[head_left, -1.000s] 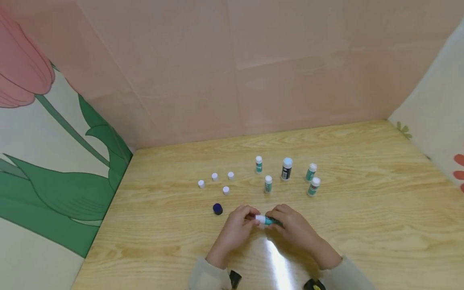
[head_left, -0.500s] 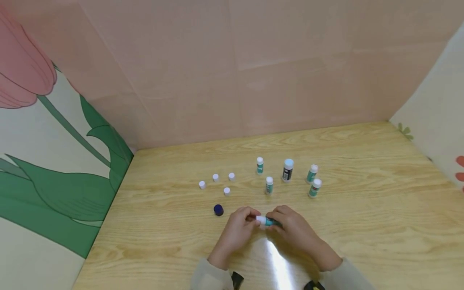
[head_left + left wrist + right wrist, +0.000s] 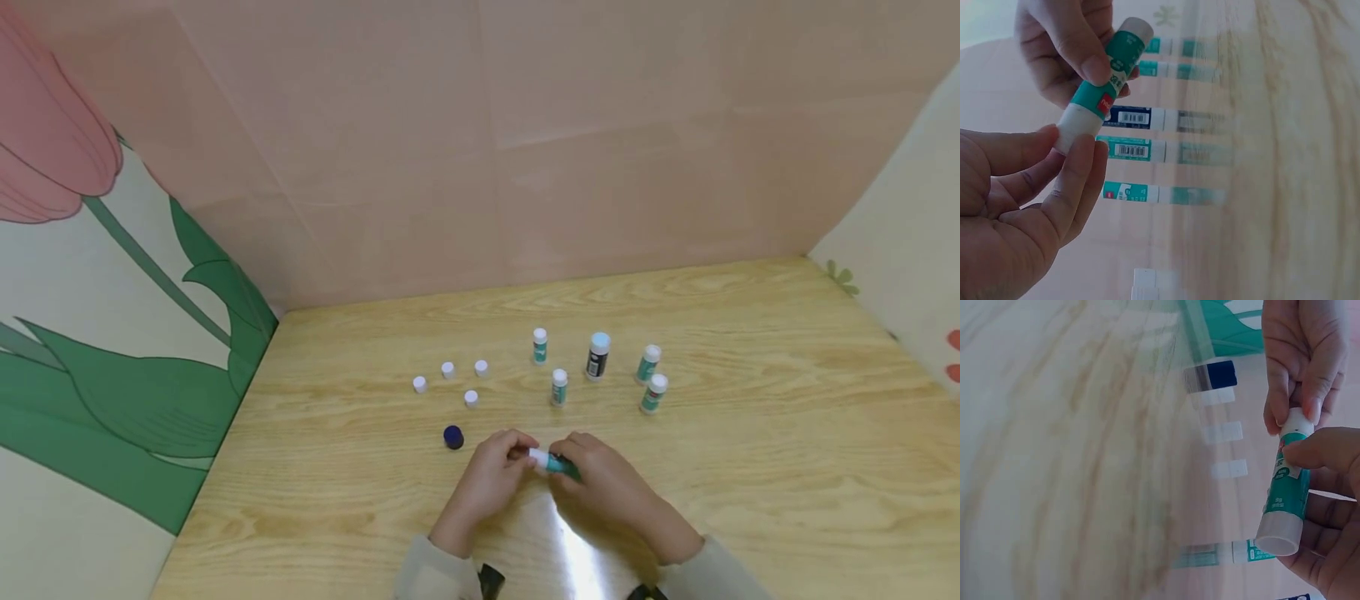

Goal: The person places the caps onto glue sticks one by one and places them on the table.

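Observation:
A teal and white glue stick [image 3: 558, 464] is held level between my two hands, above the near part of the table. My left hand [image 3: 491, 473] pinches its white cap [image 3: 1079, 127] between thumb and fingers. Around the teal barrel [image 3: 1288, 481], my right hand [image 3: 600, 477] grips with thumb and fingers. The cap is on the barrel, or right against it, and the white base end shows beyond the right fingers in both wrist views. Left of my left hand, a dark blue cap [image 3: 453, 437] stands on the table.
Several small white caps [image 3: 471, 399] stand in a loose group at the middle left. Capped teal glue sticks [image 3: 559, 388] and a larger dark-labelled glue stick [image 3: 597, 357] stand upright farther back. The wooden table [image 3: 330, 467] meets a pink backdrop [image 3: 480, 208] behind.
The right end of the glue stick has tilted toward me, and the right fingers have shifted on its barrel. The left hand keeps its pinch. The whole view has drifted slightly.

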`<state>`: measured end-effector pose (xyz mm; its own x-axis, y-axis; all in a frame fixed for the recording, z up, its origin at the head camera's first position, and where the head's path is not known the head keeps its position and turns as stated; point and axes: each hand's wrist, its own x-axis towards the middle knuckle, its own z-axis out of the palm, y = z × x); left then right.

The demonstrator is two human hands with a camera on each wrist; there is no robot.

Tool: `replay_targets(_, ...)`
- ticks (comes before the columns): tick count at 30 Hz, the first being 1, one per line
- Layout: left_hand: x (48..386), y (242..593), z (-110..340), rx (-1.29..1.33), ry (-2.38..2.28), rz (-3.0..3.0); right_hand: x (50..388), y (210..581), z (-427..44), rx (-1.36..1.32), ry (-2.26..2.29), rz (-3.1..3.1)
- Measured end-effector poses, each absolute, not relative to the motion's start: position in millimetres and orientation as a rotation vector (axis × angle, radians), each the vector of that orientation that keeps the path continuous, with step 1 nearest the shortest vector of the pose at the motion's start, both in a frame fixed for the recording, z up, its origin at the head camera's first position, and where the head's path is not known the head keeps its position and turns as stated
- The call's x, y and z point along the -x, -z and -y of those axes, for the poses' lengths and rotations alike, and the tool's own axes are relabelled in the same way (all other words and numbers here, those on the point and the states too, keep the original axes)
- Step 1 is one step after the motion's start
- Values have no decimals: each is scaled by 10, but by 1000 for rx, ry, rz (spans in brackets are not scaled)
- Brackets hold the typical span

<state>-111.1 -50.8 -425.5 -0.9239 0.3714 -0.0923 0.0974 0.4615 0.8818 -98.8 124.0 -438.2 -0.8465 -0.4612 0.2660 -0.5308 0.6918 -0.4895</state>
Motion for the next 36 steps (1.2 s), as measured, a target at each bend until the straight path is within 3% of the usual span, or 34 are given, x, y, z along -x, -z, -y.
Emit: replay_targets(36, 1129, 4299, 523, -553, -1399, -2500, 996, 4358, -1175, -669, -920, 3022)
